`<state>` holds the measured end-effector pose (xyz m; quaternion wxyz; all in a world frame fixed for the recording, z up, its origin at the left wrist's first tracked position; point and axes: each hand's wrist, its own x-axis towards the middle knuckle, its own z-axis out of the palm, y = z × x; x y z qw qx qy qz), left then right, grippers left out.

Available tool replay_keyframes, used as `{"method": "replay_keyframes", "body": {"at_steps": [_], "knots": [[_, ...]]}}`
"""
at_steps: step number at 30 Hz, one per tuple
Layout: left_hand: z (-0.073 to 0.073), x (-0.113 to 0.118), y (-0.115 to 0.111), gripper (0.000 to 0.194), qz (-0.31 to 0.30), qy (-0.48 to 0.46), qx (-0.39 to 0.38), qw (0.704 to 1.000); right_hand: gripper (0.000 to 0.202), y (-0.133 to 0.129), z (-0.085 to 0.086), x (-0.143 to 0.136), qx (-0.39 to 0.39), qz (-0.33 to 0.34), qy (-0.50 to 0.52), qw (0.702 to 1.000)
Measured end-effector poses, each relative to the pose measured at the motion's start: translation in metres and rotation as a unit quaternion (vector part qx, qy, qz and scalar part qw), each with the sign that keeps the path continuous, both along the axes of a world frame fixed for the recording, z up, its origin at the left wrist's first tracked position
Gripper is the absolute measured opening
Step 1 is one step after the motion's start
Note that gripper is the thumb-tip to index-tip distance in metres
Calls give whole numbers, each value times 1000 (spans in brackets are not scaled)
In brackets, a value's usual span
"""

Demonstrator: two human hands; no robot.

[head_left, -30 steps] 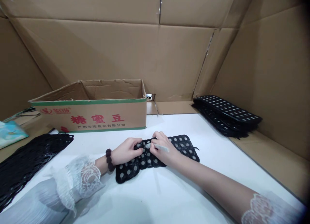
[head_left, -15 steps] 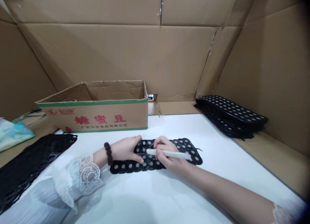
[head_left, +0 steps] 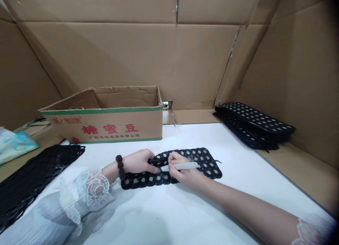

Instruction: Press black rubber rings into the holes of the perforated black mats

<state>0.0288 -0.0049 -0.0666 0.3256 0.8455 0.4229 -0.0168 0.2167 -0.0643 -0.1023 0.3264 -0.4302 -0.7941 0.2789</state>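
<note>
A black dotted panel (head_left: 205, 162) made of rounded segments, with pale round discs set in rows, lies flat on the white table. My left hand (head_left: 139, 162) is on its left part, thumb pressed on top and the other fingers mostly hidden at the far edge, holding it. In my right hand (head_left: 180, 169) is a white pen-like stick (head_left: 185, 165), pinched between thumb and fingers. Its tip touches or almost touches the panel just right of my left thumb; the exact contact is too small to tell. A short black thread end (head_left: 218, 162) sticks out at the panel's right.
Behind my left hand stands an open cardboard box (head_left: 106, 126) with a green edge. Black openwork pieces (head_left: 39, 170) lie on the left, near a soft packet (head_left: 17, 144). Similar dotted panels (head_left: 254, 123) are stacked at back right. Cardboard walls (head_left: 132, 57) surround the table (head_left: 148, 216).
The stick's rear end has swung left and up, and its tip has shifted slightly. My left thumb now lies nearer the tip. The view has shifted a little.
</note>
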Motion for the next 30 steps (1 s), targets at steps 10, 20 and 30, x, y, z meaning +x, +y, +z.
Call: {"method": "replay_keyframes", "body": {"at_steps": [10, 20, 30], "knots": [[-6, 9, -22, 16, 161, -134, -168, 963, 23, -4, -8, -9, 34, -61, -54, 996], [0, 0, -20, 22, 77, -117, -175, 975, 23, -3, -11, -15, 88, -88, -46, 991], [10, -1, -22, 26, 33, 26, 99, 994, 28, -6, -2, -9, 0, -29, 67, 997]]}}
